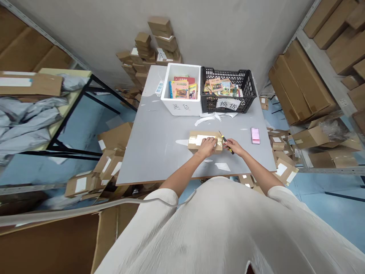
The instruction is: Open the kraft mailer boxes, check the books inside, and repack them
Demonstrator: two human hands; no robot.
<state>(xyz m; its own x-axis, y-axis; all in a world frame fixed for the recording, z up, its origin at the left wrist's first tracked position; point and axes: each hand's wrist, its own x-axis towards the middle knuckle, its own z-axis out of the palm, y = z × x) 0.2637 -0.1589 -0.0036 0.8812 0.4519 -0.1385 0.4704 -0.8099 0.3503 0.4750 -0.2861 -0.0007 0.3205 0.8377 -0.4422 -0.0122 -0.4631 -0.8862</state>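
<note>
A small cardboard box (192,140) with shiny clear tape and a white label lies on the grey table, near its front edge. My left hand (208,146) is on top of the box, its bent fingers pressed over the label and holding it down. In my right hand (232,146), just right of the box, is a black and yellow utility knife (224,137). Closed fingers grip its handle, and the thin blade points up and away toward the back, close to the box's right end.
Behind the box stand a white foam box (181,107) and a black plastic crate (248,102), both holding books. A pink phone-like item (255,136) lies at the right on the table (154,152). Paper scraps (222,166) are scattered there. Cardboard boxes (114,139) crowd the floor and shelves.
</note>
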